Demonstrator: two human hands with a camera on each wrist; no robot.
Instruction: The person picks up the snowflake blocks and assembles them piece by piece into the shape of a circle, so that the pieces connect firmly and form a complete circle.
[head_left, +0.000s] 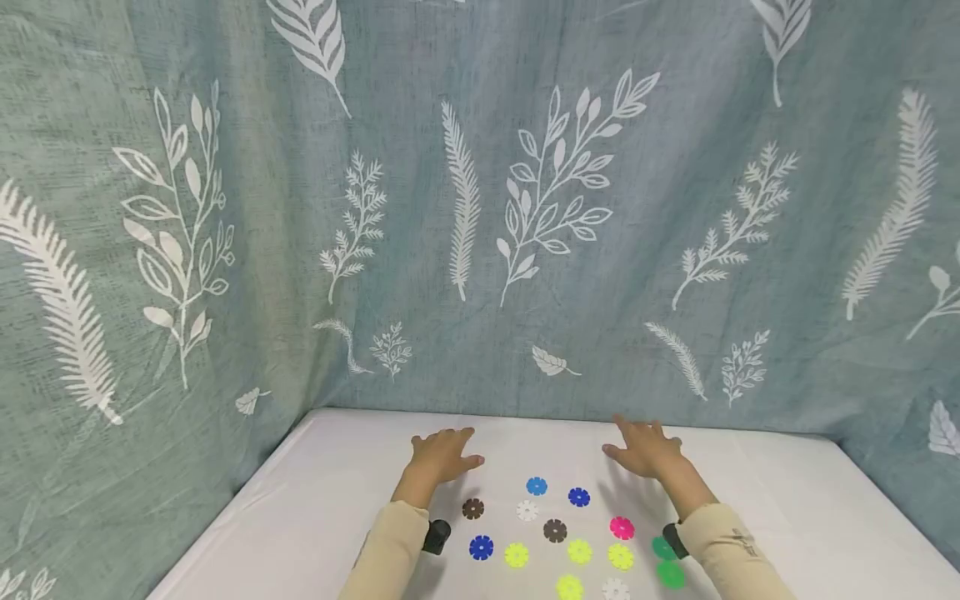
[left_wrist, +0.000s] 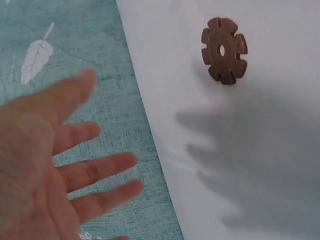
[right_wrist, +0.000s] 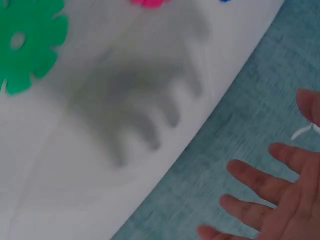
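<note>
My left hand [head_left: 439, 457] hovers over the white table with its fingers spread, holding nothing. Nearest to it lies a brown notched disc [head_left: 473, 508], seen large in the left wrist view with a slot at its centre [left_wrist: 215, 56]. On the other side, my right hand [head_left: 647, 450] is also raised, fingers apart and nothing in its grasp. A pink disc [head_left: 622, 528] and two green discs [head_left: 671, 574] lie below the right forearm. Between the arms are a light blue disc [head_left: 536, 486], dark blue discs [head_left: 579, 497], and a white disc [head_left: 527, 511].
Several yellow discs [head_left: 580, 552] and a second brown disc [head_left: 555, 531] lie toward the near side of the white tabletop [head_left: 300, 517]. A leaf-patterned teal curtain [head_left: 420, 250] hangs behind and to both sides. Black wrist cameras [head_left: 437, 537] sit at the cuffs.
</note>
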